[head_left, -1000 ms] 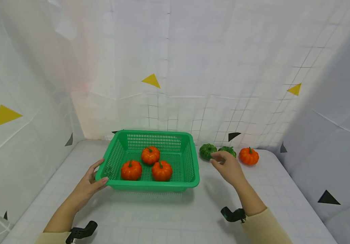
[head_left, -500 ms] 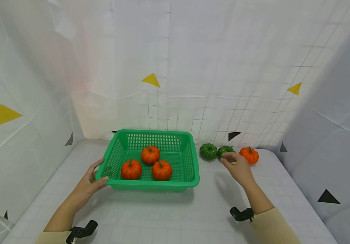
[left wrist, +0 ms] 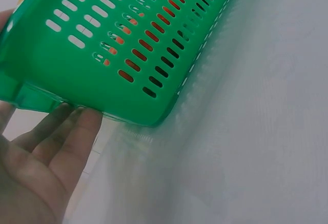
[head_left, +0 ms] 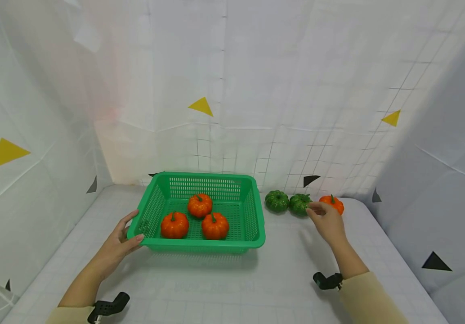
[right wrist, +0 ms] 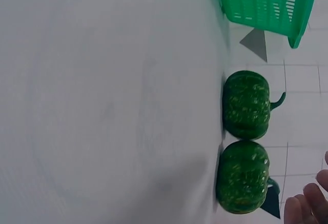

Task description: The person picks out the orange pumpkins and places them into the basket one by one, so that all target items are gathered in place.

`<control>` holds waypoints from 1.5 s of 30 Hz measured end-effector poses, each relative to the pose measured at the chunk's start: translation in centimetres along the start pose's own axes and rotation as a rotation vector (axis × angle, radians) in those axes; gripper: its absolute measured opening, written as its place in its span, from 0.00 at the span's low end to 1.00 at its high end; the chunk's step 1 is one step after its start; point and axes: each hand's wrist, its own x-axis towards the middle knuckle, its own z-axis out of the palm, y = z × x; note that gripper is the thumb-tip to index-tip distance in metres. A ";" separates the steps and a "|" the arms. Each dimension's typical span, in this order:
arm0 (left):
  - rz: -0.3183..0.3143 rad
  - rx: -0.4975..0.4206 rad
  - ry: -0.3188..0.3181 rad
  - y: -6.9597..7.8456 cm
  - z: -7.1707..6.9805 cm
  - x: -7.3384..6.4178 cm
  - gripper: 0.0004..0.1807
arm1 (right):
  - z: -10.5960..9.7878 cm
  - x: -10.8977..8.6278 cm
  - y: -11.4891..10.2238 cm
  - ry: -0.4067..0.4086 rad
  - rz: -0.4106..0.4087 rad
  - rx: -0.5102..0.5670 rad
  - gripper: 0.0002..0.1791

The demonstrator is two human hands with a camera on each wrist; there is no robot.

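Note:
My left hand (head_left: 115, 249) grips the near left corner of a green plastic basket (head_left: 200, 244), thumb at the rim. In the left wrist view its fingers (left wrist: 77, 137) reach under the basket's rim (left wrist: 77, 98). Three orange pumpkins (head_left: 174, 226) sit inside. My right hand (head_left: 329, 225) hovers, holding nothing, in front of another orange pumpkin (head_left: 337, 204), partly hiding it. Just left of that hand stand two green pumpkins (head_left: 300, 205), side by side. The right wrist view shows both green pumpkins (right wrist: 246, 105), with the right hand's fingertips (right wrist: 312, 198) at the lower right.
The basket stands on a white table (head_left: 200, 288) with a faint grid. White sheeting (head_left: 257, 90) with yellow and black triangles encloses the back and both sides. A black wrist camera (head_left: 327, 281) is strapped to the right wrist, another camera (head_left: 109, 307) to the left.
My right hand has moved right, from in front of the green pumpkins to the orange pumpkin. My left hand and the basket have stayed in place.

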 end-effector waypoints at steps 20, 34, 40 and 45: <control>-0.007 -0.002 0.000 -0.1 -0.1 0.0 0.46 | -1.7 1.6 3.5 0.121 0.114 -0.053 0.23; -0.019 0.007 0.003 -0.1 -0.1 0.2 0.46 | -2.2 2.7 6.1 0.163 0.190 -0.070 0.25; -0.013 0.006 0.003 -0.1 -0.1 0.1 0.46 | -2.3 3.3 7.2 0.147 0.197 -0.078 0.26; -0.014 0.006 0.003 -0.1 -0.1 0.2 0.46 | -2.2 3.8 8.0 0.119 0.233 -0.091 0.29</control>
